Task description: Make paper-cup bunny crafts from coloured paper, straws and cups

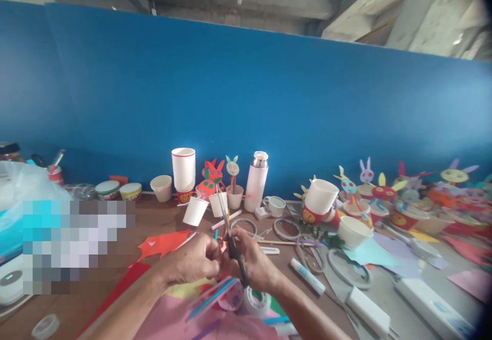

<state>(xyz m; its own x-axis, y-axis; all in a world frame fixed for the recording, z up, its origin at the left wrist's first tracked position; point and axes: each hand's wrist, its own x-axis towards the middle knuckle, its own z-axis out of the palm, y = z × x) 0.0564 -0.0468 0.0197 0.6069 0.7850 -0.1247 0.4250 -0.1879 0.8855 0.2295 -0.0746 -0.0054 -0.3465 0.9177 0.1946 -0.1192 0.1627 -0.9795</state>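
In the middle of the head view, my right hand (pixel 253 264) is closed around scissors with black handles (pixel 237 257). Their thin metal blades point up and away from me. My left hand (pixel 198 259) is beside them with its fingers curled in a pinch. A small bit of orange-red paper (pixel 223 246) shows between the two hands; whether the left fingers grip it is hidden. Left of my hands lies a cut sheet of orange-red paper (pixel 165 242). Beneath my wrists are pink paper (pixel 165 317) and a roll of white tape (pixel 257 301).
Along the blue partition (pixel 246 89) stand stacked paper cups (pixel 183 171), a pink-white flask (pixel 256 184) and several paper animal figures in cups (pixel 349 189). A glue stick (pixel 307 276), bangle-like rings (pixel 287 229) and a white power adapter (pixel 368 312) lie right. A plastic bag (pixel 31 186) is left, near a pixelated patch.
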